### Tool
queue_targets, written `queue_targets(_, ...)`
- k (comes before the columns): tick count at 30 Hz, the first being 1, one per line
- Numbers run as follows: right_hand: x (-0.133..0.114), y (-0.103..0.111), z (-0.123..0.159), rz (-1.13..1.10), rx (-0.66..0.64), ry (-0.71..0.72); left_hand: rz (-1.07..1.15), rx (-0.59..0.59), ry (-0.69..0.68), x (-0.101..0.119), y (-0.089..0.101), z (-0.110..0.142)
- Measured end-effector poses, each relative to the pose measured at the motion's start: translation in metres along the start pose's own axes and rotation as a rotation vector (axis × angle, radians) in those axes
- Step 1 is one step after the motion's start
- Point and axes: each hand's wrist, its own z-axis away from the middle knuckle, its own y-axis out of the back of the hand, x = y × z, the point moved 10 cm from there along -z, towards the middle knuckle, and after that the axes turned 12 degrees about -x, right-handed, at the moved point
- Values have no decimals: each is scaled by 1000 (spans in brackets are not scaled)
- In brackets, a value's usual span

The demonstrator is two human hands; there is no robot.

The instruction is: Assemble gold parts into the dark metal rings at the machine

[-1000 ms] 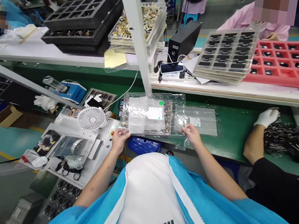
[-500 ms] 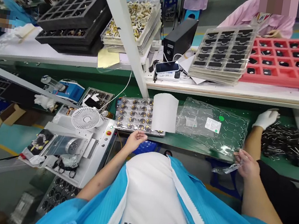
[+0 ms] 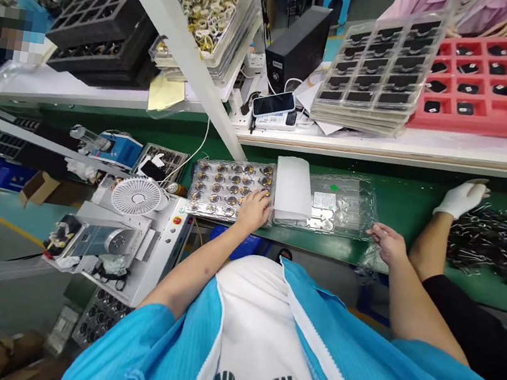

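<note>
The hands are apart: the left hand [image 3: 254,210] lies spread on the filled tray [image 3: 218,188] along the worktop's [image 3: 405,197] front edge; the right hand [image 3: 387,243] pinches clear plastic [image 3: 371,257] beside the clear tray [image 3: 349,204].

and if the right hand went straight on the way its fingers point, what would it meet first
Most likely the labelled clear plastic tray, whose end lies close by the right hand. Height is hard to judge, so it might pass just over that, towards the white sheet.

Left hand [image 3: 254,210] now farther right, over the parts tray [image 3: 215,188]
</note>
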Motion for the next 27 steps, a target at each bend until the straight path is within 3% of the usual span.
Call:
queue_targets(2, 5, 3, -5, -3, 7, -9, 59, 89, 33, -6, 14, -11)
queue_targets(5, 11, 10, -15, 38, 56, 6, 194, 213, 45, -13, 40, -7)
queue_targets(9, 7, 17, -26, 414, 173, 33, 398, 281, 187, -35, 54, 21)
queue_targets(15, 3, 14, -30, 715, 200, -55, 443, 265, 351, -70, 38, 93)
queue_targets(19, -18, 8, -19, 878, 275, -101, 467, 250, 466, -102, 21, 145)
queue_targets(22, -38, -16, -19, 927, 263, -60, 469, 265, 540, -124, 11, 178)
queue_targets(27, -48, -67, -42, 933, 88, -57, 463, 224, 647, -145, -6, 213)
